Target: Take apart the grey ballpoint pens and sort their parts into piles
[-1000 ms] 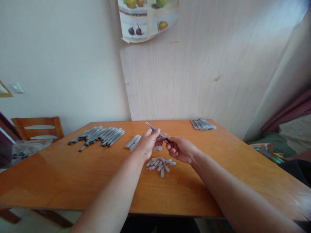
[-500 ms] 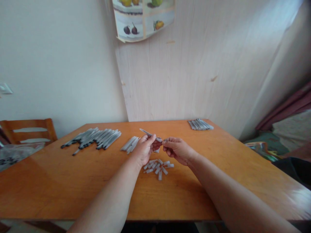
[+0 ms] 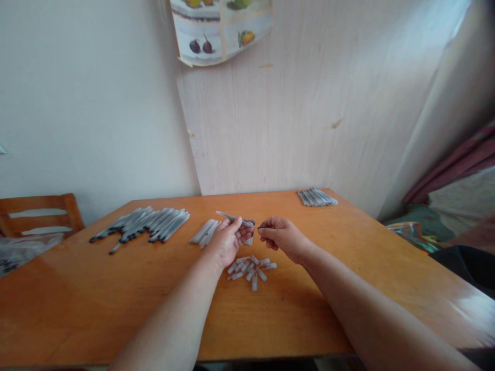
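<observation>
My left hand (image 3: 229, 240) is closed on a slim clear pen (image 3: 225, 214), which points up and to the left past the thumb; its other end shows beside the fingertips. Facing it, my right hand (image 3: 283, 235) pinches a tiny dark piece (image 3: 259, 229), too small to name. A narrow gap separates that piece from the pen. Below the hands lies a loose heap of short whitish translucent caps (image 3: 250, 269). Partly behind my left hand rests a small group of whitish tubes (image 3: 203, 233).
On the wooden table (image 3: 162, 293), a large spread of clear tubes with black ends (image 3: 149, 224) lies at left. A bundle of pens (image 3: 317, 197) rests at the far right corner. A wooden chair (image 3: 38, 214) stands at left, and a wall (image 3: 247, 129) rises behind the table.
My right hand has drawn away from the pen's near end, opening a small gap with a dark piece at its fingertips. My left hand keeps the pen. The view has shifted slightly.
</observation>
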Action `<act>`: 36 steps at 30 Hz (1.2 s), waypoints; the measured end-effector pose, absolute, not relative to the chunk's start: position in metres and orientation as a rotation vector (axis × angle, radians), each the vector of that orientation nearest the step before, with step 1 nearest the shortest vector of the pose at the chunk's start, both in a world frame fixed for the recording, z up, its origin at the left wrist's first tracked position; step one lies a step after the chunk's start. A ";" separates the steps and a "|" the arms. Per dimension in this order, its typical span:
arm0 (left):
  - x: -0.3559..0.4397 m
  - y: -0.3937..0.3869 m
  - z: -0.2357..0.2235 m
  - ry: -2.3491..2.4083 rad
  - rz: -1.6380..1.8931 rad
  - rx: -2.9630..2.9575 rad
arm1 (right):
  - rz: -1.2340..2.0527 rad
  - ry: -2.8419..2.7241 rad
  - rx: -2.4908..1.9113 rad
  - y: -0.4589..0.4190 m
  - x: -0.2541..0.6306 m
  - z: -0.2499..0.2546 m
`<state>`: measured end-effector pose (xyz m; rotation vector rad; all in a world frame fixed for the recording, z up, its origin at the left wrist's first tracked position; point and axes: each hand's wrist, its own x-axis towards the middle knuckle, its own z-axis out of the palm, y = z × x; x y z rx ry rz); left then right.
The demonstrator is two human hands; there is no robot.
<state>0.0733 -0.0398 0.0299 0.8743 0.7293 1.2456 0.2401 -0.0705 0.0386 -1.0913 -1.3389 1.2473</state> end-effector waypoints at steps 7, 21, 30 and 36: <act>0.065 -0.036 0.036 0.726 1.286 0.833 | 1.091 -1.340 -1.168 -0.057 0.274 0.045; 0.054 -0.025 0.033 0.752 1.320 0.830 | 0.412 -1.613 -1.705 -0.011 0.330 0.000; 0.053 -0.022 0.029 0.760 1.315 0.820 | 0.411 -1.720 -1.911 -0.004 0.333 -0.007; 0.051 -0.018 0.026 0.760 1.313 0.818 | 0.422 -1.720 -1.945 -0.003 0.331 -0.008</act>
